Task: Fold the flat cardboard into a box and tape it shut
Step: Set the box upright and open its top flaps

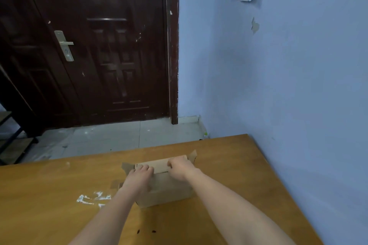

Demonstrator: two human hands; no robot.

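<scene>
I'm pressing the left hand [139, 177] and right hand [180, 167], both gripping the far flap [159, 165], inward to close the box [167, 191] top on the worktop [229, 165].

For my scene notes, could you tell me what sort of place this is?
Probably a plain indoor room, not a workshop: a dark wooden door, blue painted wall, tiled floor and wooden table.

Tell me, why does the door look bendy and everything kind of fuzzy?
Head view: the wide lens curves the door near the edges; dim light softens the box and both hands, left hand, right hand, slightly blurry.
</scene>
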